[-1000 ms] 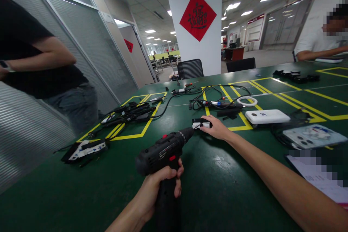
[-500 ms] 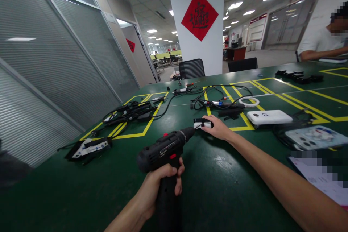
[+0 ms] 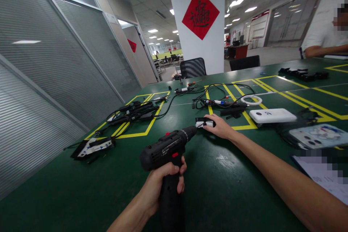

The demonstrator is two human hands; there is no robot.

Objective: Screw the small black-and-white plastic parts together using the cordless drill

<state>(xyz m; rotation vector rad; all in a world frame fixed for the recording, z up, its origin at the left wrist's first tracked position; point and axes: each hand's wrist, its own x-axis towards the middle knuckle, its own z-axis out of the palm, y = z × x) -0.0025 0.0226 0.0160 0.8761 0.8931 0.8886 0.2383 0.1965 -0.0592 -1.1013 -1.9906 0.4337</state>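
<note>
Head view: left grip (image 3: 159, 177) curls round the drill (image 3: 163, 148), right grip (image 3: 221, 127) clamps the white part (image 3: 204, 124); drilling looks unfinished.

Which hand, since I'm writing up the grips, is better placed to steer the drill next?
Probably the left hand: it grips the drill, whose front points toward the small black-and-white part. The right hand holds that part, so it looks less free.

The counter (image 3: 81, 195) is green, with yellow lines (image 3: 246, 128) on it. Black wires (image 3: 133, 114) lie in a heap on the left. A white ring (image 3: 251, 104), white box (image 3: 272, 116) and phone (image 3: 326, 136) are on the right.
</note>
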